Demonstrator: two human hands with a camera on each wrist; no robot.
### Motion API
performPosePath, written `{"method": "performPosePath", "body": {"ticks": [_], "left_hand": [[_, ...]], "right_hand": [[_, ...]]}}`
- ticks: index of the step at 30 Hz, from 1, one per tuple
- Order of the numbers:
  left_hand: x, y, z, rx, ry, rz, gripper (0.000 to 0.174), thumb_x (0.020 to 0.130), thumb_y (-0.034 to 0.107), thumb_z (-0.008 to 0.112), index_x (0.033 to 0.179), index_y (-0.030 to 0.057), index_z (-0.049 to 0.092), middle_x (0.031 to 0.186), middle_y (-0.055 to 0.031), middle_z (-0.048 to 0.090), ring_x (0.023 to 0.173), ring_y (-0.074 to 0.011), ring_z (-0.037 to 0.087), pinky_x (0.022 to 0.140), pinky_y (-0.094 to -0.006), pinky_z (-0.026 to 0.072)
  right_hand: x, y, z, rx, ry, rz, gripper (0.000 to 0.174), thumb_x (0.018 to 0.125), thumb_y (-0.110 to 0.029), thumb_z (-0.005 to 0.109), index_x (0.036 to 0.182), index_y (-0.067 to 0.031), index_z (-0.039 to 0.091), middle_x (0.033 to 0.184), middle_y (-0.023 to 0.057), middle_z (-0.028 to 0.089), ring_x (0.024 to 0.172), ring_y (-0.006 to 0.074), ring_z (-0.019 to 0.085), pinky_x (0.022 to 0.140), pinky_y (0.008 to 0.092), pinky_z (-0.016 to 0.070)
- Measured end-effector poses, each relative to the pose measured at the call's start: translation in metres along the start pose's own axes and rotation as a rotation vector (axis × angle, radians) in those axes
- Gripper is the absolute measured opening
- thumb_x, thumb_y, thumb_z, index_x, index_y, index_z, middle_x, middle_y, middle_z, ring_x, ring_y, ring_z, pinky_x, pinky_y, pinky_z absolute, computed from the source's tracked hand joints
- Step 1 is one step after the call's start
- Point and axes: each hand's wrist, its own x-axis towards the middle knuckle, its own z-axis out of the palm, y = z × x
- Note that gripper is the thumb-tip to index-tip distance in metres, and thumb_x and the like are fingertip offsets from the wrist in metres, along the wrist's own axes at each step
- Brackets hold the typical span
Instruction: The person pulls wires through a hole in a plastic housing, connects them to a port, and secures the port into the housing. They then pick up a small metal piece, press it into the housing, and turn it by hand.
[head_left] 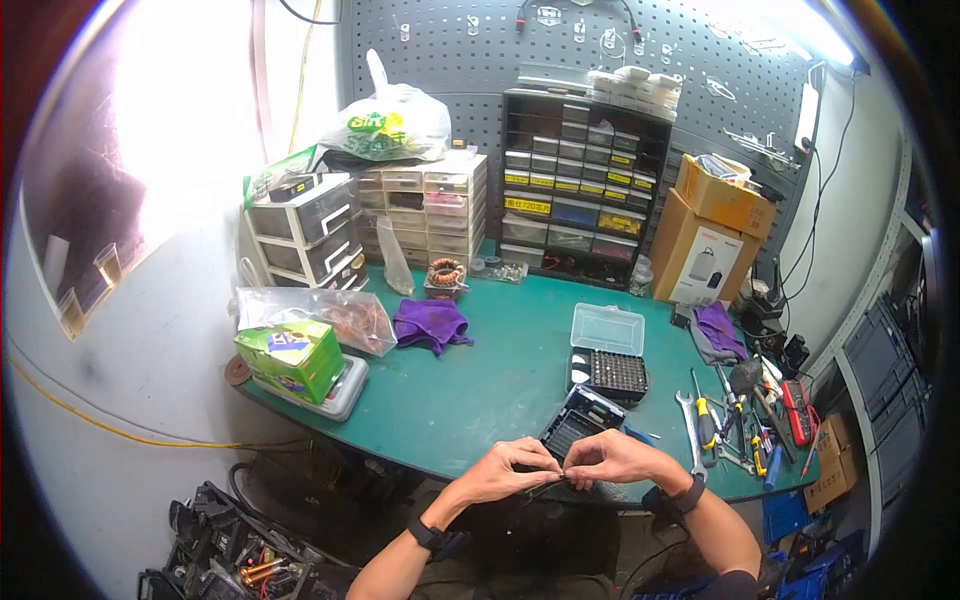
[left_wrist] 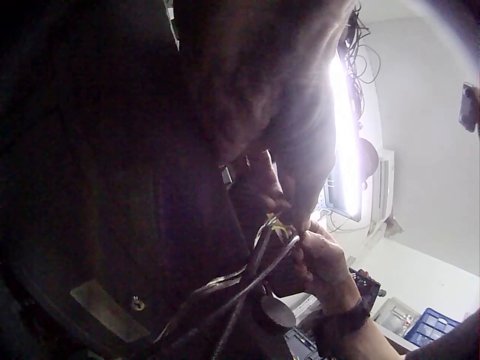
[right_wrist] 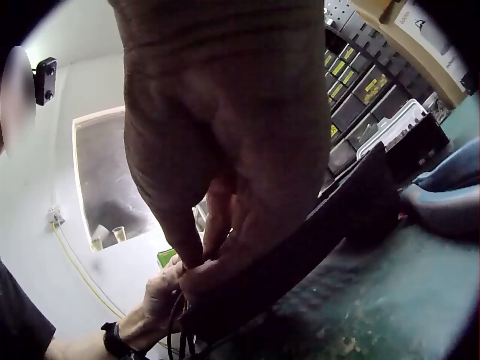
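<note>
Both hands meet at the table's front edge, fingertips almost together, over a bundle of thin cables. My left hand (head_left: 512, 470) pinches the cables between thumb and fingers. Opposite it, my right hand (head_left: 622, 458) pinches them too, thumb against fingertips. In the left wrist view the cables (left_wrist: 232, 289) run up from the lower left to the fingers, with thin yellowish wires (left_wrist: 277, 225) showing near the tips. Dark cables (right_wrist: 182, 330) hang below the fingers in the right wrist view. Just behind the hands lies an open dark case (head_left: 572, 432).
Behind the case sits a bit set (head_left: 615, 372) with its clear lid raised. Wrenches, a yellow screwdriver (head_left: 706, 425) and a red meter (head_left: 797, 412) crowd the right side. At left are a green box (head_left: 292, 362) and a purple cloth (head_left: 432, 324). Drawer cabinets (head_left: 575, 190) line the back.
</note>
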Motion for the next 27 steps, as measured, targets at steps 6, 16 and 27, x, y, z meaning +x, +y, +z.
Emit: {"method": "performPosePath", "body": {"ticks": [6,16,27], "left_hand": [[-0.0004,0.0004,-0.0004,0.017,-0.008,0.003,0.017,0.091,0.015,0.076,0.105,0.0057,0.079,0.097,-0.0063,0.070,0.095,-0.0180,0.064,0.086,-0.0314,0.0513],[0.0000,-0.0028,-0.0003,0.020,-0.019,0.023,0.017,0.090,0.015,0.077,0.105,0.0066,0.079,0.097,-0.0062,0.070,0.094,-0.0178,0.064,0.084,-0.0309,0.0512],[-0.0001,-0.0015,-0.0005,0.024,-0.023,0.042,0.016,0.090,0.015,0.077,0.104,0.0070,0.079,0.096,-0.0061,0.070,0.094,-0.0180,0.063,0.084,-0.0314,0.0511]], "right_hand": [[0.0038,-0.0030,0.0012,0.043,-0.029,0.034,0.021,0.097,-0.020,0.067,0.097,0.0009,0.067,0.084,0.0043,0.072,0.078,0.0106,0.070,0.072,0.0272,0.0561],[0.0082,0.0028,-0.0040,0.060,-0.082,0.047,0.022,0.098,-0.022,0.066,0.099,0.0001,0.067,0.086,0.0037,0.071,0.079,0.0106,0.070,0.073,0.0276,0.0558],[0.0087,-0.0004,-0.0066,0.025,-0.122,0.028,0.023,0.099,-0.023,0.065,0.100,-0.0001,0.067,0.087,0.0039,0.071,0.080,0.0110,0.069,0.075,0.0283,0.0553]]}}
